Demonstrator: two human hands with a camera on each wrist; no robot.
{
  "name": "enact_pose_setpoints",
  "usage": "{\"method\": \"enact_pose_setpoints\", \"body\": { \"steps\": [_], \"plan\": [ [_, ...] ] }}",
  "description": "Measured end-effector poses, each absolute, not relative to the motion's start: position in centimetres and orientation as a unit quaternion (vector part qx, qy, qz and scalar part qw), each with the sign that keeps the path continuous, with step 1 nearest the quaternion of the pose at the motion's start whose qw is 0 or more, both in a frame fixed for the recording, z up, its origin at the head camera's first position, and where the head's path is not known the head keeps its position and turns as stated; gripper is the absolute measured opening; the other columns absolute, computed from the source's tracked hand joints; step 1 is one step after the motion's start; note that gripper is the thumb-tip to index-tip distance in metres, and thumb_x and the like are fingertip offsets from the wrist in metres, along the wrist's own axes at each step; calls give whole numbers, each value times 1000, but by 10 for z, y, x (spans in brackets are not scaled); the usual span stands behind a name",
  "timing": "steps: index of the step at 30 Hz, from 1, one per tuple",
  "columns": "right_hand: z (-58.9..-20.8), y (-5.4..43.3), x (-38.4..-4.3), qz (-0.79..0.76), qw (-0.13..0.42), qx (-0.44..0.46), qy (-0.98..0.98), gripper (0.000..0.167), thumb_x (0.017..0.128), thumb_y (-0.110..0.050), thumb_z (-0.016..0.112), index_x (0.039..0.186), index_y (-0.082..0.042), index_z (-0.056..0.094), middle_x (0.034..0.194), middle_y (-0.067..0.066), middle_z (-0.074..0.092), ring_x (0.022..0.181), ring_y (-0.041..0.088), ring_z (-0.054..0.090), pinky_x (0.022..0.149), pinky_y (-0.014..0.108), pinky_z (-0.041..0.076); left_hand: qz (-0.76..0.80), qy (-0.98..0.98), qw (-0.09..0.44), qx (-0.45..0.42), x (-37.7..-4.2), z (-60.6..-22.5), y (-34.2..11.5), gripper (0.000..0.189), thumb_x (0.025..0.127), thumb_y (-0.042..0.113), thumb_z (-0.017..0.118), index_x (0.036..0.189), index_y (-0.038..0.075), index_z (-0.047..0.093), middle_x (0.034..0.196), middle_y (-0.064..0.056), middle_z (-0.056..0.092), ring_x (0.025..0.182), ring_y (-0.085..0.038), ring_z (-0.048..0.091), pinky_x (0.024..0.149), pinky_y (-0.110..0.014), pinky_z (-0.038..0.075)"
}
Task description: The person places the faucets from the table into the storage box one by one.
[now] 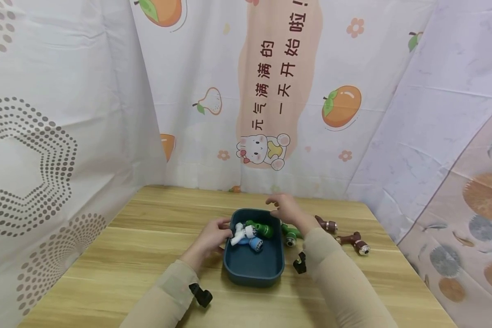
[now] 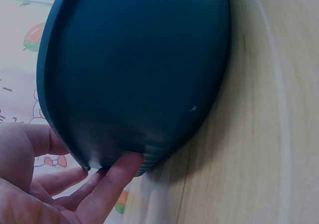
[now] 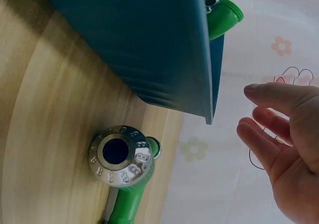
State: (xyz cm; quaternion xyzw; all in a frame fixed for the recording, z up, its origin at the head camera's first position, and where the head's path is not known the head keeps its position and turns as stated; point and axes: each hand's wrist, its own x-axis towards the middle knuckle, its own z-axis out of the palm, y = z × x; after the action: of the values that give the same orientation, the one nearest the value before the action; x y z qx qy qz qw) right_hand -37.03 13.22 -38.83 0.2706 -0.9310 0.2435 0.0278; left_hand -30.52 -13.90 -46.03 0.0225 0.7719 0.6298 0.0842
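Observation:
On the wooden table, a dark teal plastic bin (image 1: 253, 269) holds a white Y-shaped pipe fitting (image 1: 239, 233), a blue one (image 1: 256, 244) and a green one (image 1: 264, 230). At its far left, my left hand (image 1: 214, 235) pinches the rim, with the thumb over the edge and fingertips (image 2: 128, 163) against the outer wall. My right hand (image 1: 289, 210) hovers by the far right corner, fingers loosely bent and holding nothing. In the right wrist view, a gap shows between its fingers (image 3: 266, 97) and the rim. Below it, another green pipe fitting (image 3: 130, 196) with a silver collar lies on the table.
To the right of the bin, two dark brown pipe fittings (image 1: 327, 225) (image 1: 357, 243) lie on the wooden table (image 1: 164, 228). Printed curtains (image 1: 205, 150) hang behind the table and at both sides.

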Motion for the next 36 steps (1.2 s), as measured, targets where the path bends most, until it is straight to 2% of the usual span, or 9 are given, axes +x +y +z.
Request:
{"method": "enact_pose_setpoints", "body": {
  "steps": [7, 15, 36],
  "plan": [
    [-387, 142, -368, 268, 31, 272, -924, 35, 90, -3, 73, 125, -3, 69, 129, 18, 63, 114, 39, 63, 93, 47, 54, 630, 772, 87, 22, -306, -460, -139, 59, 90, 4, 61, 149, 6, 51, 133, -23, 58, 100, -33, 65, 59, -48, 60],
    [-385, 152, -364, 281, 45, 277, -918, 36, 91, -6, 74, 127, -4, 69, 128, 13, 66, 116, 37, 61, 95, 50, 53, 634, 768, 86, 20, -306, -460, -139, 60, 90, 4, 61, 149, 5, 50, 133, -23, 58, 101, -33, 64, 59, -48, 60],
    [-364, 181, -341, 343, 88, 265, -897, 40, 93, -11, 73, 132, -4, 65, 135, 17, 61, 125, 40, 54, 100, 55, 48, 635, 767, 87, 25, -303, -458, -138, 60, 90, 4, 61, 149, 4, 50, 133, -24, 58, 99, -32, 63, 57, -47, 59]
  ]
}}
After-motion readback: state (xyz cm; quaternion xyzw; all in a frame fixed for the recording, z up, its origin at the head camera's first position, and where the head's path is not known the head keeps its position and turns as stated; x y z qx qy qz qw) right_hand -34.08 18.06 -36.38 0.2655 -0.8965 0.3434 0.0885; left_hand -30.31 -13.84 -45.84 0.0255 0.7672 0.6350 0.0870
